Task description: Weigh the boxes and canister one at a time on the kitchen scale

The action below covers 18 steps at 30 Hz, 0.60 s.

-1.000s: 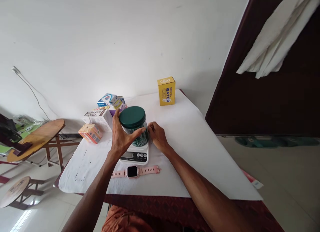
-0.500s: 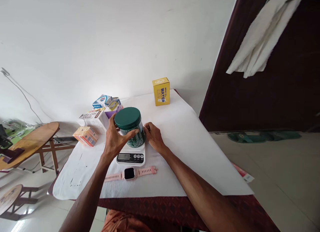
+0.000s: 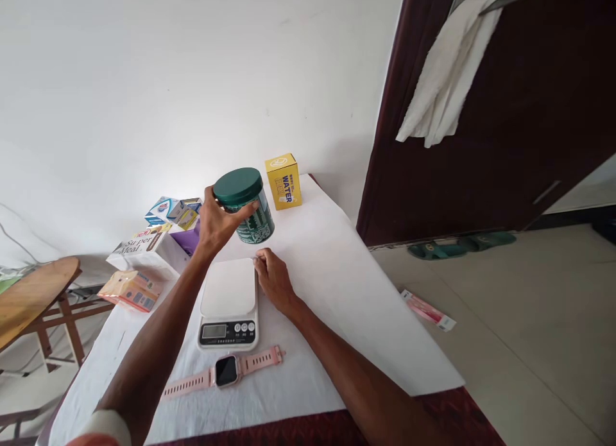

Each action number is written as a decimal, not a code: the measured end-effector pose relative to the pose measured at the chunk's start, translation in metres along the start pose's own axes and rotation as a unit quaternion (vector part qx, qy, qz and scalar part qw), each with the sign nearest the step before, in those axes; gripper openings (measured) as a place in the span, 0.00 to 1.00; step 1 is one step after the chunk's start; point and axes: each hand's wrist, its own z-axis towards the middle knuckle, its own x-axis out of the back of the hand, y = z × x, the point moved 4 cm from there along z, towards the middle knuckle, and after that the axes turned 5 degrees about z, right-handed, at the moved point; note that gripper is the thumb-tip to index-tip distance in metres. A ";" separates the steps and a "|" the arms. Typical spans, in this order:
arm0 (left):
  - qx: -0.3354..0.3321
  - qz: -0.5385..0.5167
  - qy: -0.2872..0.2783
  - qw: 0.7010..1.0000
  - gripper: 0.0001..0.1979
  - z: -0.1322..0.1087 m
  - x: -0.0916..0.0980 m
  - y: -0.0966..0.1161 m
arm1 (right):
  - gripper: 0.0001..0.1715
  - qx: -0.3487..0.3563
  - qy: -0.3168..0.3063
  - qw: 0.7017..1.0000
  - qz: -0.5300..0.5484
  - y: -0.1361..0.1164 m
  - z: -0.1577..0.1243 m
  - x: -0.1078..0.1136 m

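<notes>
My left hand [image 3: 219,223] is wrapped round the upper part of a green plastic jar [image 3: 255,224] with a dark green lid. It holds the jar, slightly tilted, above and behind a white digital kitchen scale [image 3: 228,289]. The scale's plate is bare and its small display looks blank. At the scale's far right corner is my right hand [image 3: 275,280], its fingers curled against the edge; what they grip, if anything, is hidden. In front of the scale a pink-strapped smartwatch [image 3: 226,371] lies flat with a dark screen.
A yellow box [image 3: 283,183] stands at the back of the white-covered table [image 3: 337,305]. Stacked boxes, including a white carton [image 3: 149,250] and an orange tissue pack [image 3: 129,291], sit at the left. A towel [image 3: 447,74] hangs from the door handle.
My left hand has lifted the green jar off the scale and moved it up and back. My right hand remains by the scale's right side. The view has shifted to the right.
</notes>
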 end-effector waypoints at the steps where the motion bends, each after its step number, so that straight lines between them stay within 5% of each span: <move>1: 0.007 0.010 -0.004 1.000 0.38 0.011 -0.014 -0.003 | 0.08 0.002 0.000 1.000 -0.001 -0.001 0.000 0.000; 9: 0.070 0.041 -0.008 0.997 0.40 0.076 -0.094 -0.045 | 0.08 0.003 -0.002 1.000 0.009 0.000 0.001 -0.001; 18: 0.100 0.007 -0.033 0.994 0.38 0.101 -0.140 -0.071 | 0.09 -0.016 -0.007 1.000 0.010 0.002 0.002 -0.001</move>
